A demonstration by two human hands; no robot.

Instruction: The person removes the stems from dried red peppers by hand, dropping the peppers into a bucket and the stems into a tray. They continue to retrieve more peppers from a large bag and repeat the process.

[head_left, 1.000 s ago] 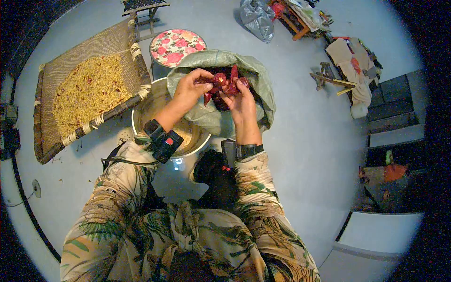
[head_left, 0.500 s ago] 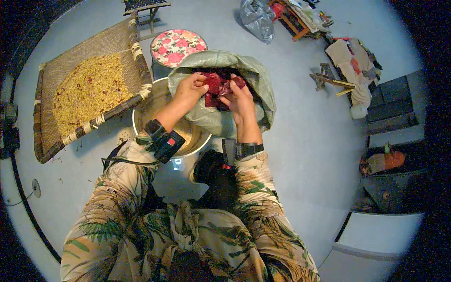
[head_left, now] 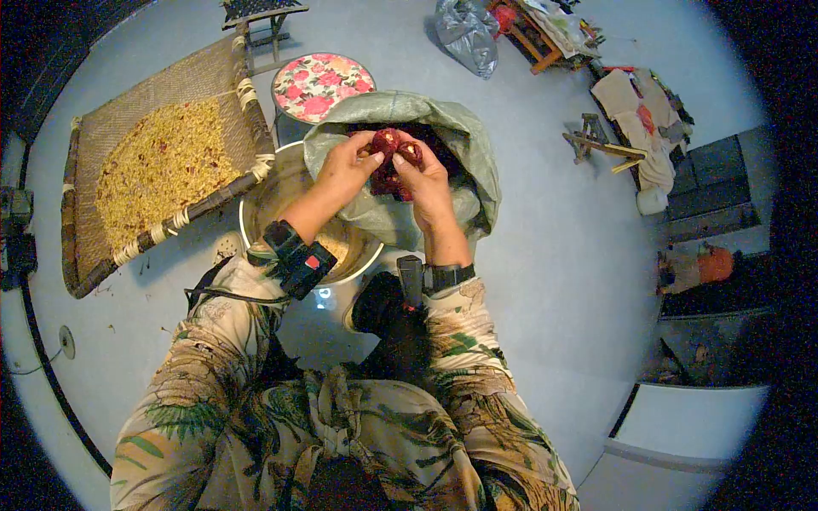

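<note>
while you work over the sack point(head_left: 481, 183), your left hand point(head_left: 365, 155) pinches a red piece point(head_left: 386, 139) between thumb and fingers; your right hand point(head_left: 417, 172) pinches a second piece point(head_left: 411, 152). pale bits show, so step looks like breaking pieces open. next move calls for firm tip pinches above the sack mouth. pieces sit side by side at the fingertips; can't tell if joined. more pods point(head_left: 389, 182) just below.

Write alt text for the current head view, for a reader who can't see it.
A person's left hand and right hand hold red chilies at the mouth of a green sack. Nearby are a basin, a tray of yellow bits and a floral stool.
</note>
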